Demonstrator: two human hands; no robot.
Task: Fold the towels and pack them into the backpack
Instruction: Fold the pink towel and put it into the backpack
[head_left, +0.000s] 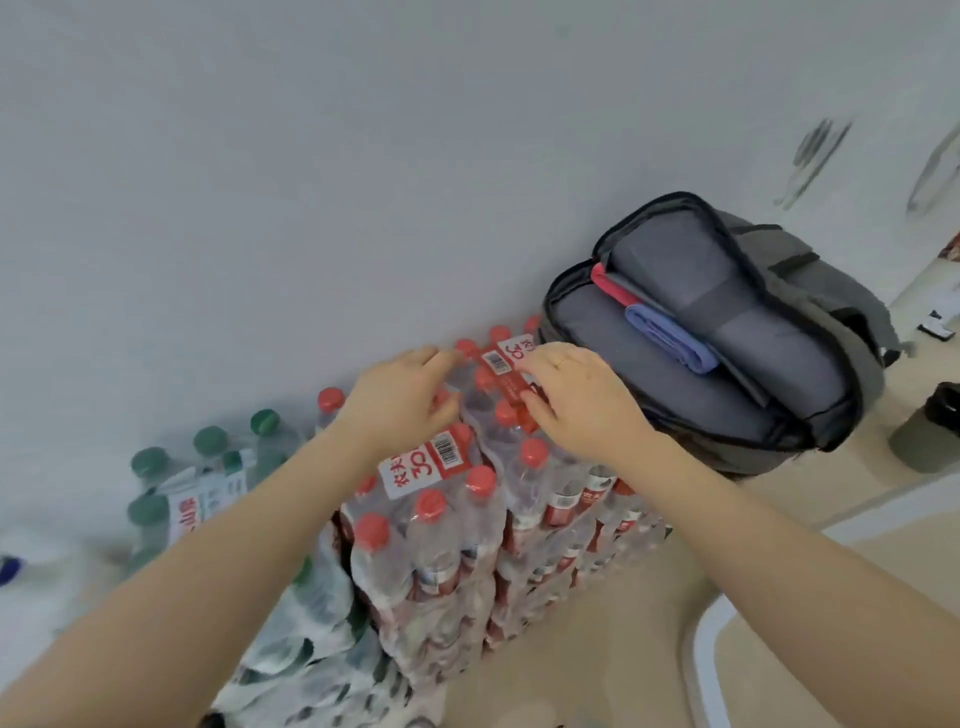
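A grey backpack (810, 291) lies unzipped on the floor by the wall at the right. Inside it sit a folded blue towel (670, 338), a red towel edge (615, 288) and a folded grey towel (675, 270). My left hand (400, 400) and my right hand (576, 400) hover over the stacked packs of red-capped water bottles (467, 519), left of the backpack. Both hands have their fingers loosely curled and rest on or just above the plastic wrap. Neither hand holds a towel, and I cannot tell whether they grip the wrap.
Shrink-wrapped packs of green-capped bottles (208, 483) stand to the left against the white wall (311, 182). A dark cup (930, 431) sits on the beige floor right of the backpack. A white curved edge (706, 649) shows at the lower right.
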